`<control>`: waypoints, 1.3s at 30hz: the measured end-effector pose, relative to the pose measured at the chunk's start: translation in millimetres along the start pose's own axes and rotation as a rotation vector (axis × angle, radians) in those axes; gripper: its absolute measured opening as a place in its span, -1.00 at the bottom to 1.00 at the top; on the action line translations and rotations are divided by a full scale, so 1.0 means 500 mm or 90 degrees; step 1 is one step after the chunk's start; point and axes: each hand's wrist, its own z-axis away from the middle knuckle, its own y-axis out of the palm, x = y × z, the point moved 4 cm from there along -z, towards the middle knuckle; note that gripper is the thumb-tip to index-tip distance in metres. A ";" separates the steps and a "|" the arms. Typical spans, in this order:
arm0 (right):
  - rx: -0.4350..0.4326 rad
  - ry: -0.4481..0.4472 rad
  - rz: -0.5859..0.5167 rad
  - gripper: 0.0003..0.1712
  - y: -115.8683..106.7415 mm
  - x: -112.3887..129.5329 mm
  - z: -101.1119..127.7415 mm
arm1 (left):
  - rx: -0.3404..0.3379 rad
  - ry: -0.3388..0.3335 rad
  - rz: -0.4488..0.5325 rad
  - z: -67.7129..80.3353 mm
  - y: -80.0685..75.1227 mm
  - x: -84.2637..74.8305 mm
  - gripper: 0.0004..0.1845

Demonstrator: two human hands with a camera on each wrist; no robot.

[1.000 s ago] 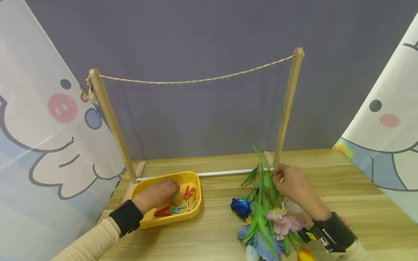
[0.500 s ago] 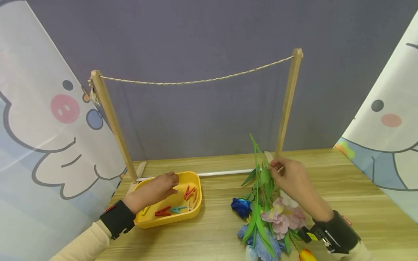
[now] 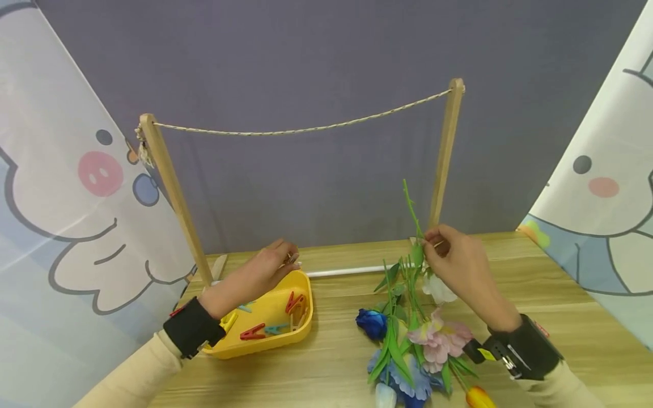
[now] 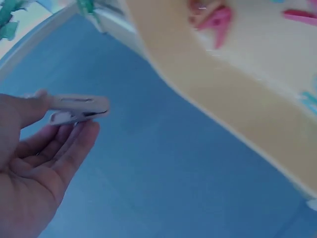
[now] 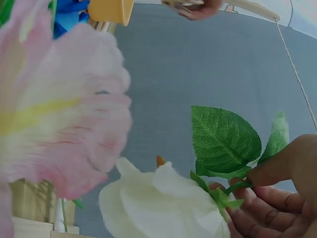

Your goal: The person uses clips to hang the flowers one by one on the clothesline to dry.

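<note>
In the head view my left hand (image 3: pixel 257 272) is above the back rim of the yellow basket (image 3: pixel 262 348). It pinches a pale clothespin (image 4: pixel 81 104) between thumb and fingers, as the left wrist view shows. On the right, my right hand (image 3: pixel 461 263) pinches the green stem of a white artificial rose (image 5: pixel 158 203) just below its bloom. The bare stem end (image 3: pixel 410 201) points up and away while the bloom hangs down. Green leaves (image 5: pixel 225 141) stand beside the thumb. Red clothespins (image 3: pixel 252 332), a blue one and a yellow one lie in the basket.
A rope (image 3: pixel 275 134) sags between two wooden posts (image 3: pixel 176 195), joined low down by a white rod (image 3: pixel 352 271). Below my right hand lie a blue rose (image 3: pixel 371 324), a pink flower (image 3: pixel 440 343), a light-blue flower (image 3: pixel 415 377) and an orange tulip (image 3: pixel 479 398).
My left hand has risen out of the basket and moved back with the clothespin. My right hand has lifted the white rose away from the other flowers, its stem now sticking up.
</note>
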 end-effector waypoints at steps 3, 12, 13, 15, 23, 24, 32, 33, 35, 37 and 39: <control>-0.007 -0.004 -0.007 -0.95 0.000 0.001 -0.006 | -0.052 0.042 -0.005 -0.032 -0.018 -0.022 -0.81; -0.020 -0.012 -0.025 -0.92 0.007 0.011 -0.037 | -0.121 0.096 0.079 -0.142 -0.068 -0.088 -0.82; -0.023 -0.013 -0.026 -0.92 0.008 0.013 -0.040 | -0.127 0.101 0.094 -0.154 -0.073 -0.095 -0.82; -0.033 -0.019 -0.028 -0.92 0.009 0.016 -0.046 | -0.143 0.112 0.119 -0.178 -0.083 -0.108 -0.82; -0.087 -0.044 -0.050 -0.91 0.000 0.017 -0.080 | -0.215 0.091 0.249 -0.263 -0.130 -0.154 -0.85; -0.092 -0.045 -0.050 -0.91 -0.002 0.017 -0.085 | -0.221 0.082 0.267 -0.273 -0.136 -0.158 -0.85; -0.117 -0.060 -0.045 -0.91 -0.003 0.016 -0.126 | -0.280 0.066 0.324 -0.342 -0.179 -0.178 -0.87; -0.118 -0.063 -0.046 -0.91 -0.002 0.016 -0.131 | -0.288 0.061 0.331 -0.348 -0.184 -0.179 -0.86; -0.119 -0.066 -0.052 -0.90 0.000 0.017 -0.139 | -0.304 0.048 0.347 -0.361 -0.194 -0.181 -0.85; -0.120 -0.066 -0.056 -0.90 0.003 0.017 -0.145 | -0.325 0.048 0.363 -0.372 -0.204 -0.186 -0.83; -0.118 -0.065 -0.061 -0.91 0.006 0.017 -0.148 | -0.349 0.063 0.379 -0.383 -0.211 -0.194 -0.82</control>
